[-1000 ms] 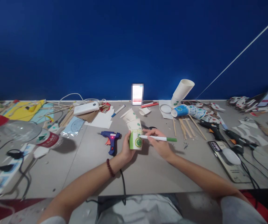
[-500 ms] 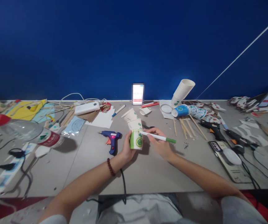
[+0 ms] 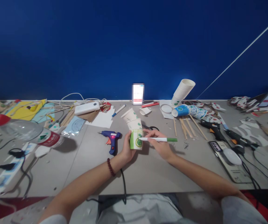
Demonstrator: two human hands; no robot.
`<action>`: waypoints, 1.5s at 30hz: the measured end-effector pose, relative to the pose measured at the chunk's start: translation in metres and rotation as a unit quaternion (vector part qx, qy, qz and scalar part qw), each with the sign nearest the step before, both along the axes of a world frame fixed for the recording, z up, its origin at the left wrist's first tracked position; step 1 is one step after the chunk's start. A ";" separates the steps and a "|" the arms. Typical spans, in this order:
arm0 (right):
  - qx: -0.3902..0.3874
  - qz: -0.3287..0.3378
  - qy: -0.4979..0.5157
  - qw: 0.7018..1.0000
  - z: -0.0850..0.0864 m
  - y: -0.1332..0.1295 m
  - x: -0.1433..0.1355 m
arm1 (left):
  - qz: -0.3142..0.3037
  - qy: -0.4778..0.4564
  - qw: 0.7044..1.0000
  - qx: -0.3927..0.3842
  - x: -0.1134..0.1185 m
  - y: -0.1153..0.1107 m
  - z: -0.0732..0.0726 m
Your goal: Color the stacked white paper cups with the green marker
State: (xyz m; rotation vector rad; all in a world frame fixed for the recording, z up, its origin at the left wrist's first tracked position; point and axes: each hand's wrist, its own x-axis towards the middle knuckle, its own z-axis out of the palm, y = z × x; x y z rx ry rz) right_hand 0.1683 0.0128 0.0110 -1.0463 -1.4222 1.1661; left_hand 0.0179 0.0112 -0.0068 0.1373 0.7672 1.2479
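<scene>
My left hand (image 3: pixel 127 148) is closed around a paper cup (image 3: pixel 134 140) coloured green and white, with a round green mark on its side. White paper cups (image 3: pixel 134 123) printed with small green leaves adjoin its far end and tilt away from me. Between the fingers of my right hand (image 3: pixel 159 144) is a white marker (image 3: pixel 158 139) with a green end. Its tip points left and meets the cup's side near the round mark; contact cannot be made out for certain. Behind my right fingers lie black-handled scissors (image 3: pixel 155 128), partly hidden.
A blue glue gun (image 3: pixel 111 138) lies left of the cup. Further left are a plastic bottle (image 3: pixel 38 132) and a power strip (image 3: pixel 15 169). On the right are stacked cups (image 3: pixel 182 90), wooden sticks (image 3: pixel 185 128), black glue guns (image 3: pixel 214 130) and a phone (image 3: pixel 232 168).
My right hand has lowered the marker, so its tip has moved from the cup's upper part down to the round green mark. My left hand and the cup stay nearly still.
</scene>
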 end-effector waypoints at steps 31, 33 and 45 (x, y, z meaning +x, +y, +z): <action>-0.017 -0.025 0.014 0.999 0.001 -0.001 -0.002 | -0.005 -0.003 1.000 0.010 -0.001 0.001 -0.005; -0.008 -0.013 0.009 1.000 0.001 -0.001 -0.002 | 0.000 -0.003 1.000 0.005 -0.001 0.001 -0.005; -0.013 -0.036 0.006 0.999 0.002 -0.002 -0.002 | -0.006 -0.003 1.000 0.005 0.000 0.001 -0.003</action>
